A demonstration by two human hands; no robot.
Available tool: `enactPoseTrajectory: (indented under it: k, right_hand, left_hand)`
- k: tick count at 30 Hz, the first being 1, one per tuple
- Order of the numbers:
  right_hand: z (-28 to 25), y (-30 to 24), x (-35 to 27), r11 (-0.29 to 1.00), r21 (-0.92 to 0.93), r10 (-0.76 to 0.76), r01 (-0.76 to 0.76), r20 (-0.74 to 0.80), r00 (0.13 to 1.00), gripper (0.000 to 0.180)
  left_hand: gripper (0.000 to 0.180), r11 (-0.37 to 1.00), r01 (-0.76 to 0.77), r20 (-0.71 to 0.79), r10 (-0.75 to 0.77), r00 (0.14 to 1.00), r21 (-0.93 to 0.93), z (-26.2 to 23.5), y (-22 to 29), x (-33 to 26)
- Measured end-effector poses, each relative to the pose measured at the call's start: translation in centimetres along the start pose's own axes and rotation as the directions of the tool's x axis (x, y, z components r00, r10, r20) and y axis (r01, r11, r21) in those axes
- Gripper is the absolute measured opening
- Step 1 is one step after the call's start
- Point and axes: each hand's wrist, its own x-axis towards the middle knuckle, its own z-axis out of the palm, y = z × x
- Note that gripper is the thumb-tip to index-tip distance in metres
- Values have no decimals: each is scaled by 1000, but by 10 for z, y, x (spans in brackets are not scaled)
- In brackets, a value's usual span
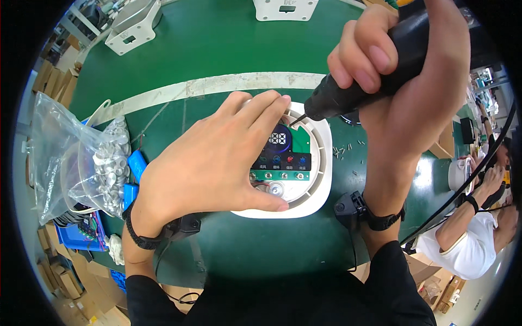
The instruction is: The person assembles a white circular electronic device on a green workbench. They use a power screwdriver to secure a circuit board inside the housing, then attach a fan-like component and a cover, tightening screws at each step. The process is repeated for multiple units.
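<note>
A white rounded housing [324, 185] lies on the green bench, its round ribbed recess facing up. Inside is a green circuit board [302, 142] with a lit black display panel [279, 140] and a row of coloured icons. My left hand [212, 157] spans the housing and grips it, fingertips at the far rim and thumb at the near rim, hiding its left part. In my right hand [391, 81] is a black electric screwdriver [348, 95], tilted down to the left. Its thin bit [298, 119] meets the board's upper edge; whether a screw sits under it I cannot tell.
Small loose screws [341, 151] lie right of the housing. At left stand a clear bag of small metallic parts [111, 163] and a blue tray [73, 238]. White housings [130, 32] sit at the far side. A black cable [467, 185] crosses the right, near another person [462, 244].
</note>
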Motion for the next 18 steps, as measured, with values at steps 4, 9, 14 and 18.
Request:
enactPoseTrajectory:
  k: [4, 9, 14, 18]
  right_hand:
    - [-2, 2, 3, 1000, 8, -24, 24, 10, 1000, 31]
    - [-1, 2, 2, 999, 30, -30, 29, 32, 999, 31]
    - [1, 4, 2, 999, 40, -24, 22, 45, 999, 31]
    - [6, 5, 5, 998, 56, -15, 12, 55, 998, 31]
  left_hand:
    - [118, 1000, 13, 4, -13, 1000, 5, 1, 0, 0]
    - [117, 1000, 7, -2, -7, 1000, -12, 1, 0, -1]
    - [112, 999, -34, -37, 34, 999, 3, 6, -3, -1]
    - [109, 999, -31, -22, 31, 999, -10, 4, -3, 0]
